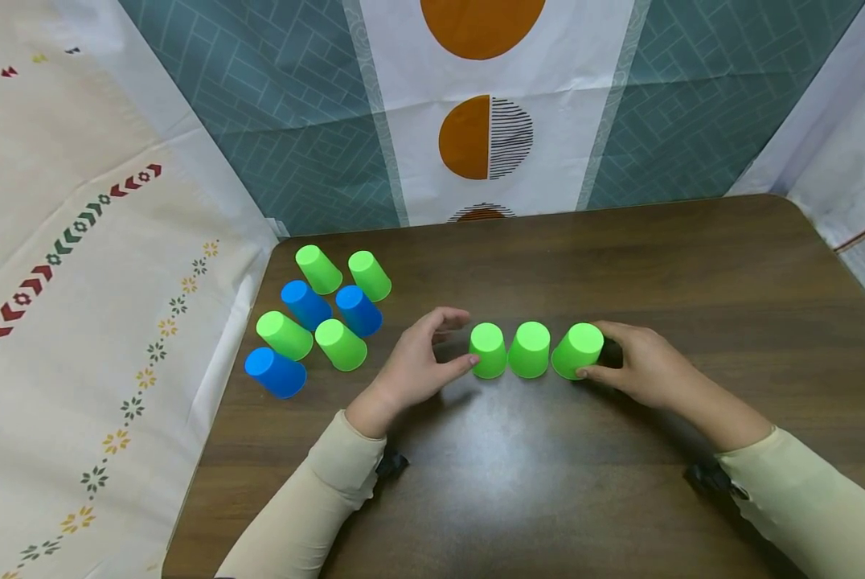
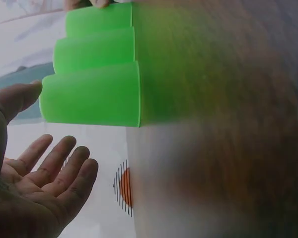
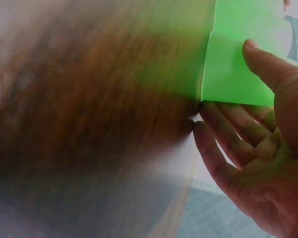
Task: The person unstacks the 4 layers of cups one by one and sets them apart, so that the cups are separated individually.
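Observation:
Three green cups stand upside down in a row in the head view: a left cup (image 1: 488,351), a middle cup (image 1: 529,351) and a right cup (image 1: 577,352). My right hand (image 1: 645,366) holds the right cup, its thumb on the near side and its fingers around the far side. At the other end of the row, my left hand (image 1: 420,359) is spread loosely, with its thumb tip right at the left cup. In the left wrist view its fingers (image 2: 64,168) are apart from the cup and grip nothing.
On the left of the brown table (image 1: 512,515) is a group of upside-down cups, several green (image 1: 342,345) and three blue (image 1: 276,372). A patterned cloth (image 1: 479,121) hangs behind the far edge, and a pale embroidered cloth (image 1: 92,322) lies along the left side.

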{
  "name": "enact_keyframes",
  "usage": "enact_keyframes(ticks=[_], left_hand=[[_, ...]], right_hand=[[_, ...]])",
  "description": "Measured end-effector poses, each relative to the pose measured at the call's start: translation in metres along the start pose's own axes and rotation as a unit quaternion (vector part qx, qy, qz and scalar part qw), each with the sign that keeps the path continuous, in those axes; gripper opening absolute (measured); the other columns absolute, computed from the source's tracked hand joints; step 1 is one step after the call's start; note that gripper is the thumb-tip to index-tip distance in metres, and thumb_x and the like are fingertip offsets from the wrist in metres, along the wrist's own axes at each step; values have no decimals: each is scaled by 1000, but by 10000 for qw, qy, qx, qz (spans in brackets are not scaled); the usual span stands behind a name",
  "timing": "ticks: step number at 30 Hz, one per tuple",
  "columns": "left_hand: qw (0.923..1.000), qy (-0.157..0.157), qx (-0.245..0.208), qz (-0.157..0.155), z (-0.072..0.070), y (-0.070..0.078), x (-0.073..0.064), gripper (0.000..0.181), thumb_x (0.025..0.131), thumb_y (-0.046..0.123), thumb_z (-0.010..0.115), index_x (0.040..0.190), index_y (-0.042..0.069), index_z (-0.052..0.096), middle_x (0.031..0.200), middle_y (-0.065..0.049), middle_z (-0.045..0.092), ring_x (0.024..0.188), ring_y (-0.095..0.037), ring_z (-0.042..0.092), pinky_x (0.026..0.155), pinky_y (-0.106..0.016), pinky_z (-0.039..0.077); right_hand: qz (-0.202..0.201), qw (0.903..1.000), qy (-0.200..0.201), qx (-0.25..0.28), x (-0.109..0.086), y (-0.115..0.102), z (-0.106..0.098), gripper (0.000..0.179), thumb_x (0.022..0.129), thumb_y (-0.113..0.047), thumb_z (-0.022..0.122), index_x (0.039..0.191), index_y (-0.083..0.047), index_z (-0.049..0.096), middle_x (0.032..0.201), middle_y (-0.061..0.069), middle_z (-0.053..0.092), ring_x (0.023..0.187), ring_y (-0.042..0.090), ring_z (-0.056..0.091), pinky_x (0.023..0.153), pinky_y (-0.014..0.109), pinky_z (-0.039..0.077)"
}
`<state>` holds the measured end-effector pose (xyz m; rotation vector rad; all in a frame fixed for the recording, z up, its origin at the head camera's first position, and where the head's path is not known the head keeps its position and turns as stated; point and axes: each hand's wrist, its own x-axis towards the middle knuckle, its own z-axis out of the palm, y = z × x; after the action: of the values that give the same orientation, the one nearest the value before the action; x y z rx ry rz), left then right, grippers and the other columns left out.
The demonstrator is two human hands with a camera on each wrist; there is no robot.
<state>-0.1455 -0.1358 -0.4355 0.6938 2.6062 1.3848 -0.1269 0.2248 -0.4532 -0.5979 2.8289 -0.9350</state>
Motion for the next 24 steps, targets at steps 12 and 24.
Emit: enact_keyframes(ticks=[12, 24], left_hand=[[9995, -132, 269, -118, 10, 2, 3, 63, 85, 26, 90, 139, 12, 60, 137, -1, 64, 126, -21, 61, 107, -44, 51], [9984, -164, 535, -100, 17, 2, 8, 59, 86, 24, 90, 137, 12, 62, 131, -1, 66, 123, -23, 63, 103, -40, 53]], right_hand=[[-74, 9999, 89, 21, 0, 0, 1, 57, 85, -29, 90, 131, -6, 66, 121, 9, 73, 115, 36, 68, 96, 60, 53], [-26, 10000, 62, 57, 0, -1, 0, 54, 85, -26, 90, 131, -7, 67, 121, 7, 73, 115, 34, 68, 97, 59, 53]])
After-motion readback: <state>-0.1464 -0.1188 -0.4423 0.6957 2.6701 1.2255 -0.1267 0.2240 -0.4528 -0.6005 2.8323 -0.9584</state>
